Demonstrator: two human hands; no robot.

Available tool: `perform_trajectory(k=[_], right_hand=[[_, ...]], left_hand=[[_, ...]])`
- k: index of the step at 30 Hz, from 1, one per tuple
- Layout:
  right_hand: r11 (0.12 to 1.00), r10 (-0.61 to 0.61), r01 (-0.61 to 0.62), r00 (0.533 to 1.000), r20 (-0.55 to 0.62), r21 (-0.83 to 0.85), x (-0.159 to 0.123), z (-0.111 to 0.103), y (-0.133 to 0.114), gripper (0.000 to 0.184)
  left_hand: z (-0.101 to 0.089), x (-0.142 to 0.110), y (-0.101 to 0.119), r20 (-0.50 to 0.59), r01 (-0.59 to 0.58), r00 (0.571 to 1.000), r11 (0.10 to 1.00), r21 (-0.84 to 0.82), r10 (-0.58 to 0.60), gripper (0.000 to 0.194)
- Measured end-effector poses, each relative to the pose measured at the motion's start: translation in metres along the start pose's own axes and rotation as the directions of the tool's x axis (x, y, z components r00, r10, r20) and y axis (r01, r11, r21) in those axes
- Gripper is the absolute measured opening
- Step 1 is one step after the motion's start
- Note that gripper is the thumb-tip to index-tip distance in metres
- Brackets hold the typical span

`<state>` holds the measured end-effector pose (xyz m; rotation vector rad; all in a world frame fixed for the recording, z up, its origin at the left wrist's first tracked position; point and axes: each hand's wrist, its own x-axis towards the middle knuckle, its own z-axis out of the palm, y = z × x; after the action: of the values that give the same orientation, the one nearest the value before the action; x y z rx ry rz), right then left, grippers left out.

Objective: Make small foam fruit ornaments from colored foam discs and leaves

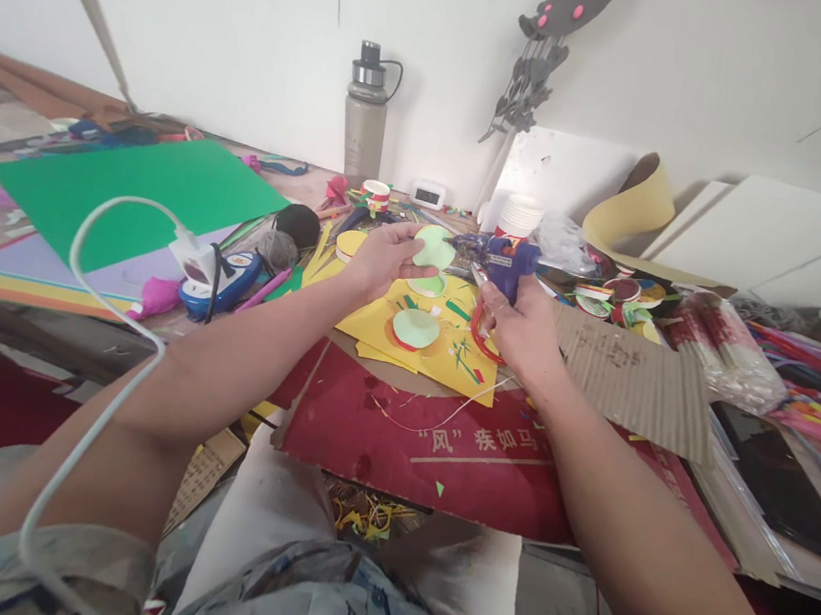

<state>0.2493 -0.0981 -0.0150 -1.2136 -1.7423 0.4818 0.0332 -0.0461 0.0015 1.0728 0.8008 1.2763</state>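
Note:
Between its fingertips my left hand holds up a pale green paper disc. My right hand is wrapped round the handle of a blue hot glue gun, whose nozzle points left, close to the disc's edge. Whether nozzle and disc touch is hard to tell. Scissors with red handles show beside my right fingers. Under both hands lies yellow paper strewn with green and red scraps. A second pale green disc, with a red rim, rests on it.
A dark red board covers the table front. Corrugated cardboard and a black phone lie to the right. Green paper and a power strip with a white cable are left. A bottle stands behind, near paper cups.

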Motion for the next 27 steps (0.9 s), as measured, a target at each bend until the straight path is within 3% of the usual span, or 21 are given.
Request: perform_trajectory(k=[6, 11, 15, 19, 24, 27], right_hand=[[0.944, 0.189, -0.182, 0.982, 0.001, 0.274, 0.001, 0.000, -0.010, 0.023], [0.916, 0.289, -0.253, 0.955, -0.073, 0.311, 0.011, -0.008, -0.016, 0.016], [0.913, 0.361, -0.305, 0.912, -0.191, 0.270, 0.021, -0.029, -0.021, 0.014], [0.929, 0.358, -0.315, 0.900, -0.251, 0.194, 0.018, -0.067, -0.018, 0.009], [0.829, 0.559, -0.531, 0.786, -0.264, 0.173, -0.003, -0.108, 0.014, 0.009], [0.756, 0.632, -0.653, 0.708, -0.314, 0.050, -0.014, -0.122, 0.038, 0.014]], left_hand=[[-0.004, 0.004, -0.002, -0.068, -0.125, 0.989, 0.990, 0.071, 0.130, 0.014], [-0.007, 0.007, -0.002, -0.158, -0.083, 0.983, 0.993, 0.078, 0.095, 0.015], [-0.008, 0.009, 0.000, -0.173, -0.081, 0.981, 0.994, 0.074, 0.092, 0.012], [-0.008, 0.010, 0.001, -0.172, -0.058, 0.983, 0.996, 0.069, 0.069, 0.013], [-0.007, 0.010, 0.002, -0.167, -0.008, 0.986, 0.997, 0.071, 0.020, 0.012], [-0.007, 0.010, 0.003, -0.168, -0.006, 0.986, 0.999, 0.049, 0.014, 0.012]])
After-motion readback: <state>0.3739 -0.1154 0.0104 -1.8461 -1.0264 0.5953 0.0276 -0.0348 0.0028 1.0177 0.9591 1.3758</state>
